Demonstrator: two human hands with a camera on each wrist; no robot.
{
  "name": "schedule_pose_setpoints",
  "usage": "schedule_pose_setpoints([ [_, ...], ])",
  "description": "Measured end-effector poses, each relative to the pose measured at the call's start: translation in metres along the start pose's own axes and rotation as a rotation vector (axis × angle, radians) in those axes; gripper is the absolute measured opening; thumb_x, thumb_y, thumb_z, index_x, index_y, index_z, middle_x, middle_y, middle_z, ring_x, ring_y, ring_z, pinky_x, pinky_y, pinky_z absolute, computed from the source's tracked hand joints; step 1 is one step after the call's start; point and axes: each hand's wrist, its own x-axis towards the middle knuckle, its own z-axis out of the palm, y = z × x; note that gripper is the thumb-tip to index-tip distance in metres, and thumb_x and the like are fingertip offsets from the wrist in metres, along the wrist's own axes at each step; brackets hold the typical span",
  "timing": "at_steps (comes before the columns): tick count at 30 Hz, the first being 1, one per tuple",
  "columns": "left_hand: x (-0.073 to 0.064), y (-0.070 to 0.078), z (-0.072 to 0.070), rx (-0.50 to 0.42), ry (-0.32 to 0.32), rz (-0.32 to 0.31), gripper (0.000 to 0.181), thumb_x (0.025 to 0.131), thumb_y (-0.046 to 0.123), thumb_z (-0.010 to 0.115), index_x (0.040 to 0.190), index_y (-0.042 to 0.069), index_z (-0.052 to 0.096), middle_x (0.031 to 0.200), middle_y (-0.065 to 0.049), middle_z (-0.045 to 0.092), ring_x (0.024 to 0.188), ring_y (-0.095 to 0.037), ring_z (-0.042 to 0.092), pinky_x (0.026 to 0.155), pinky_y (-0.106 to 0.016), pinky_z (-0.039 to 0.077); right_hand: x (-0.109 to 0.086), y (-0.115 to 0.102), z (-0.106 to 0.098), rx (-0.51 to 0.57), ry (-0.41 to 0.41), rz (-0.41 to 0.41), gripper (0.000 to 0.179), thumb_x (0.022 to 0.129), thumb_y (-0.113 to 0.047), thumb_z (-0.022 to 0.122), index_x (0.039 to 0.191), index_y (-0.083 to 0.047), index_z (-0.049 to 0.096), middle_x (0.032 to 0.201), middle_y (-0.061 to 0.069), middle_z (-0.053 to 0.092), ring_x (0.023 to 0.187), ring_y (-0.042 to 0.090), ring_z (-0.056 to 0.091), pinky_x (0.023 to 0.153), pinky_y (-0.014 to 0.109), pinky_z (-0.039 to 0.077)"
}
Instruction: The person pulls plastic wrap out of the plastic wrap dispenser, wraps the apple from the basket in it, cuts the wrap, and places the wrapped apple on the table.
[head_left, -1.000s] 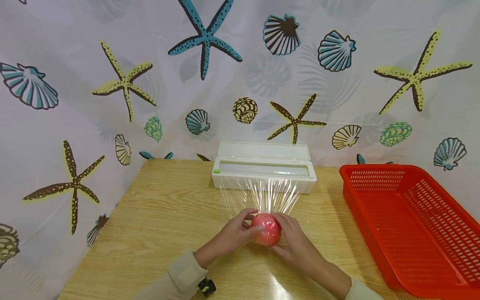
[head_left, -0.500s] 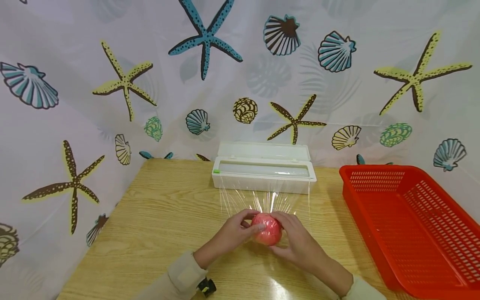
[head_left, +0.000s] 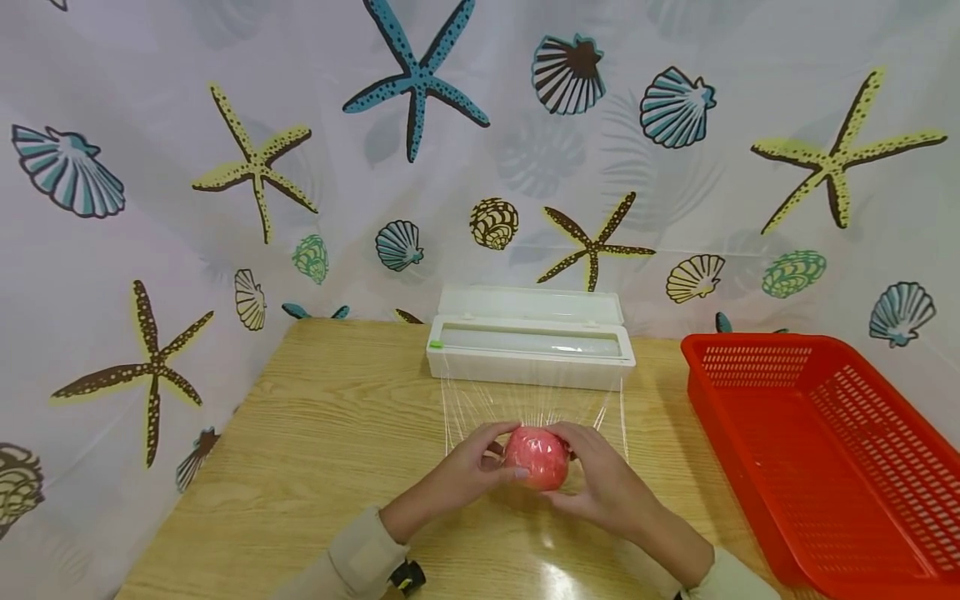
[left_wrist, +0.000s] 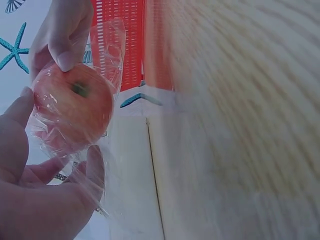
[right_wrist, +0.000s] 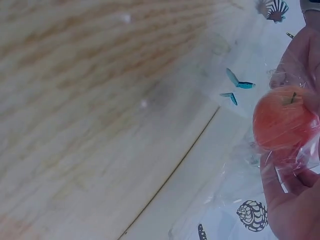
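Observation:
Between both hands, in the head view, sits a red apple with clear cling film over it. My left hand grips its left side, the thumb across the front. On the opposite side my right hand holds the apple with curled fingers. A sheet of cling film runs from the apple back to a white film dispenser, whose lid stands up and whose roll shows inside. The left wrist view shows the apple stem side out under wrinkled film; in the right wrist view the apple has film around it too.
A red plastic basket stands on the right of the wooden table. Behind the table hangs a white curtain printed with starfish and shells. The dispenser is close to the table's back edge.
The bright bunched creases in the film behind the apple have become fainter and more spread out. Both hands keep their hold on the apple, which has shifted slightly right in the view.

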Motion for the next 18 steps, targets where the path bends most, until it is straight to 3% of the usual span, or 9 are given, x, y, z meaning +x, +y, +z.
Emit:
schedule_pose_setpoints([
  [6,0.004,-0.017,-0.001,0.089,0.001,0.072,0.071,0.08,0.028,0.074,0.139,0.01,0.038,0.138,-0.005,0.036,0.105,-0.018,0.051,0.086,-0.025,0.048,0.001,-0.002,-0.004,0.071,0.002,0.029,0.073,0.061,-0.02,0.085,0.124,-0.009,0.05,0.115,-0.004,0.053,0.095,0.01,0.051,0.073,0.026,0.052],
  [11,0.003,-0.013,-0.003,0.135,0.003,0.134,0.073,0.079,0.033,0.073,0.14,0.016,0.037,0.135,0.001,0.04,0.107,-0.016,0.05,0.09,-0.028,0.046,0.004,-0.007,-0.01,0.099,0.0,0.054,0.071,0.063,-0.021,0.085,0.124,-0.014,0.05,0.113,-0.007,0.053,0.093,0.008,0.051,0.072,0.027,0.052],
  [18,0.0,-0.004,-0.005,0.248,0.023,0.272,0.077,0.078,0.035,0.074,0.142,0.017,0.034,0.138,0.0,0.038,0.119,-0.016,0.043,0.093,-0.034,0.044,0.007,-0.011,-0.018,0.117,0.004,0.066,0.071,0.065,-0.023,0.085,0.125,-0.016,0.05,0.115,-0.007,0.053,0.094,0.009,0.052,0.072,0.026,0.052],
])
